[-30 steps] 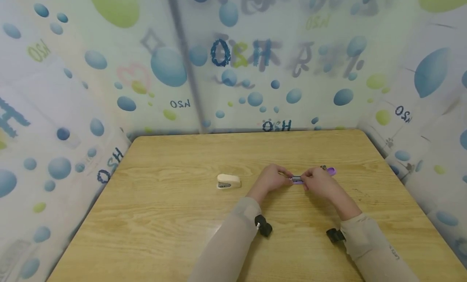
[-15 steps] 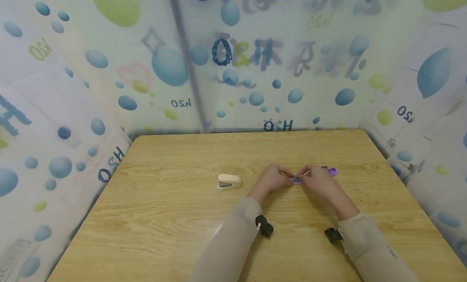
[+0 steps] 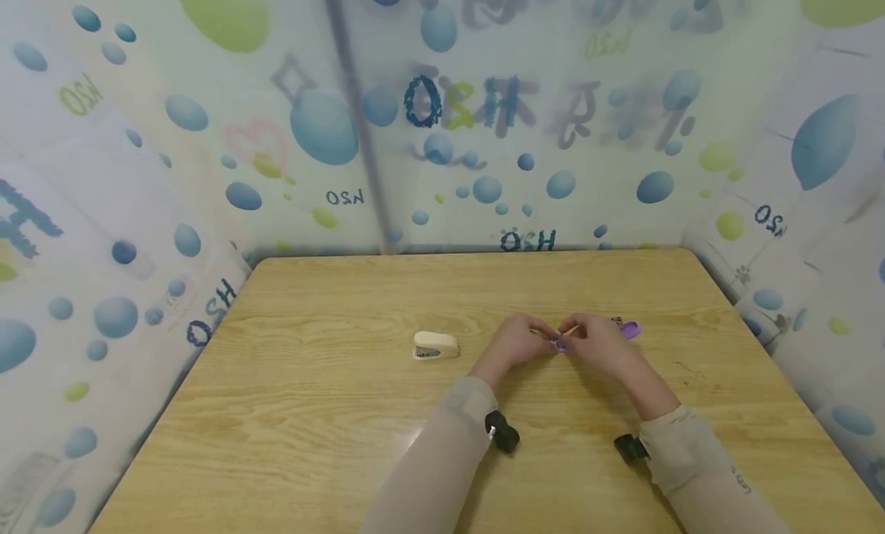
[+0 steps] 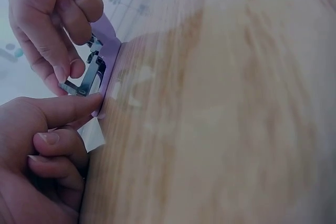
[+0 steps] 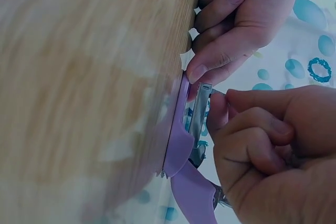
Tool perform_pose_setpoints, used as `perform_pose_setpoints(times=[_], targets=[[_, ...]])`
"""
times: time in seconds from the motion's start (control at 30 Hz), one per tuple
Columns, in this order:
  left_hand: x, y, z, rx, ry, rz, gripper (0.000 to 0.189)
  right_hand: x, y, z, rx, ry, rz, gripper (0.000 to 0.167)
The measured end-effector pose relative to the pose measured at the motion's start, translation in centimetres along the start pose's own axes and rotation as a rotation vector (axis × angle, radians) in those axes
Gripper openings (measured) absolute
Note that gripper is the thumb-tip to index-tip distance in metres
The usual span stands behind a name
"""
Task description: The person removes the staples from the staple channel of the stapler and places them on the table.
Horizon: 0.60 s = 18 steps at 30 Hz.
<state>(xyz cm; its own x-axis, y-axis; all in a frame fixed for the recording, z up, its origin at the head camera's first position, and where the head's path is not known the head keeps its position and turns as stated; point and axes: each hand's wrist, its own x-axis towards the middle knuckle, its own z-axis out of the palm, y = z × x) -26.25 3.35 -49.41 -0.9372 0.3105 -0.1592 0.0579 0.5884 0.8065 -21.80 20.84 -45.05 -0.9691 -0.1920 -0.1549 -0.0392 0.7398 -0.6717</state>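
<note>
A purple stapler (image 5: 181, 148) lies unfolded on the table, its purple top arm (image 3: 631, 330) swung back to the right. Its silver magazine (image 5: 200, 111) stands tilted up from the base in the right wrist view. My left hand (image 3: 520, 339) pinches the front end of the base between thumb and index finger, other fingers curled. Thumb and fingertips of my right hand (image 3: 600, 346) pinch a small grey metal piece that looks like a strip of staples (image 4: 69, 86), at the magazine's raised end. My fingers partly hide the stapler in the head view.
A cream stapler (image 3: 435, 345) sits closed on the wooden table (image 3: 311, 411), left of my hands. Patterned fabric walls (image 3: 484, 188) stand along the table's back and sides. A black camera mount (image 3: 502, 432) is on each wrist.
My right fingertips have moved slightly left, up to the left fingertips, so the gap over the magazine is narrower. The left hand stays at the stapler's front; the cream stapler has not moved.
</note>
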Motion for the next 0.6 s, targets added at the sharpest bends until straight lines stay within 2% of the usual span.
perform_pose_setpoints(times=[0.37, 0.5, 0.6], targets=[[0.2, 0.4, 0.0, 0.005, -0.001, 0.001, 0.013, -0.4, -0.8, -0.9, -0.018, 0.05, -0.003, 0.029], [0.1, 0.3, 0.0, 0.024, -0.003, 0.005, 0.013, -1.1, -1.0, -2.2, -0.04, 0.092, -0.019, 0.031], [0.0, 0.1, 0.0, 0.02, -0.008, -0.013, 0.013, -1.9, -0.8, -3.7, -0.004, 0.118, -0.03, 0.033]])
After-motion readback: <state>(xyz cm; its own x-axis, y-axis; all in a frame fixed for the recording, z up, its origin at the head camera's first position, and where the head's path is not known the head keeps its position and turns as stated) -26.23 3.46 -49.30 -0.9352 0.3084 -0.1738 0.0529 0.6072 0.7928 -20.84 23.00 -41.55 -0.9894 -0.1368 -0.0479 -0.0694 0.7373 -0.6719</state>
